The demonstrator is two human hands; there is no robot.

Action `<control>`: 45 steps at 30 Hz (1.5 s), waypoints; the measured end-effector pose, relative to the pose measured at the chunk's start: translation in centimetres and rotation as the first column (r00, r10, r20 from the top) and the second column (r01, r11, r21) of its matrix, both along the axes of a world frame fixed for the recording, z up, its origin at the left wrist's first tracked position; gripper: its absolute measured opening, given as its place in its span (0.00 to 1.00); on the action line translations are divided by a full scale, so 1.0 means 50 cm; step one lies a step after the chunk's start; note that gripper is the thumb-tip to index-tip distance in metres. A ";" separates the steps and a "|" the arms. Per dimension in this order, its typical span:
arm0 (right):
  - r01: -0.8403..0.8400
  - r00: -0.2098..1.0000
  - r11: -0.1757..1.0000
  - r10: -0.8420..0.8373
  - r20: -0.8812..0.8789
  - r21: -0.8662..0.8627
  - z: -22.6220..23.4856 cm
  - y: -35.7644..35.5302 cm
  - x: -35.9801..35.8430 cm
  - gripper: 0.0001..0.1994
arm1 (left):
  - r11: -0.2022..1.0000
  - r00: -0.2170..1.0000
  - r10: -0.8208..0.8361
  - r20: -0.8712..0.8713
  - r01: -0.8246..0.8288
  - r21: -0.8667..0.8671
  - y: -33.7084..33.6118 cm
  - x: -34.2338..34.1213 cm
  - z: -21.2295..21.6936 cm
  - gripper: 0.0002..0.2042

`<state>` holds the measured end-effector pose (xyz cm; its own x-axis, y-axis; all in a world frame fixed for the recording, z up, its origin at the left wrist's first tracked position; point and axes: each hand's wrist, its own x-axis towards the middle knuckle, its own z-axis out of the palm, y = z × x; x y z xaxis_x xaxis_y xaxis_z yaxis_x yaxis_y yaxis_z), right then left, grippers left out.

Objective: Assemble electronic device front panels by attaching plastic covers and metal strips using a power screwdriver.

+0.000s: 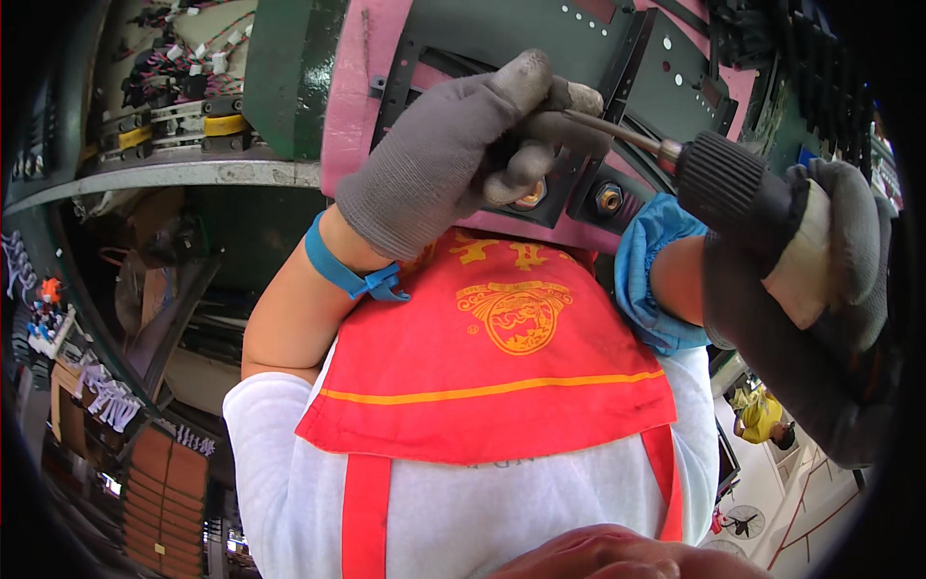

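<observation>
My right hand [844,256], in a grey work glove, is wrapped around a black power screwdriver [728,183]. Its long thin bit [622,130] points left toward the fingertips of my gloved left hand [463,145]. The left thumb and fingers are closed together at the bit's tip; whatever they pinch there is too small or hidden to name. Beneath and beyond the hands lie dark metal panels [526,43] with small round holes. Two brackets with brass-coloured fittings sit close under the left hand, and one fitting [608,199] shows fully.
Pink sheeting [347,145] covers the bench under the panels. On the left, a metal-edged shelf [222,174] carries bundled wires with white connectors [198,63]. Dark racked parts [801,58] stand at the far right. Another person in yellow [762,415] is in the background.
</observation>
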<state>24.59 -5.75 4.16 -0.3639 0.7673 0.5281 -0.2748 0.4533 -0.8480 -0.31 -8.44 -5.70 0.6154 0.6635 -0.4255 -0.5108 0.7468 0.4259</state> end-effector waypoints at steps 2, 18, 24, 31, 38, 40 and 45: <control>0.004 1.000 1.000 -0.004 -0.003 0.002 -0.002 0.001 -0.042 0.22 | 0.998 0.998 -0.011 -0.062 0.015 0.064 0.001 0.004 0.010 0.29; -0.007 1.000 1.000 0.007 -0.020 -0.001 -0.001 -0.005 -0.076 0.20 | 1.000 1.000 0.005 0.020 -0.005 0.001 -0.028 0.001 0.018 0.28; 0.006 1.000 0.999 -0.006 -0.020 -0.035 -0.003 -0.018 -0.027 0.20 | 0.987 0.981 -0.118 -0.151 0.098 -0.130 -0.045 -0.040 0.048 0.26; 0.067 0.997 0.993 -0.069 -0.018 -0.100 -0.028 -0.038 -0.028 0.19 | 0.274 0.394 0.601 -0.695 0.715 0.643 -0.119 -0.080 -0.009 0.19; 0.112 0.993 0.981 -0.115 -0.007 -0.160 -0.042 -0.066 -0.033 0.18 | 0.073 0.319 0.772 -0.550 0.815 0.574 -0.136 -0.081 -0.039 0.13; 0.122 0.992 0.977 -0.125 -0.005 -0.173 -0.046 -0.068 -0.036 0.18 | 0.099 0.277 0.754 -0.595 0.848 0.520 -0.140 -0.083 -0.031 0.10; 0.136 0.991 0.966 -0.128 0.050 -0.221 -0.050 -0.070 -0.010 0.10 | 0.107 0.266 0.754 -0.601 0.853 0.511 -0.145 -0.086 -0.034 0.11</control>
<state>24.10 -9.24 1.65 -0.2669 0.9068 0.3264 -0.1936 0.2813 -0.9399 -4.61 -15.70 -7.40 0.5379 0.8107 0.2310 0.6927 -0.5813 0.4270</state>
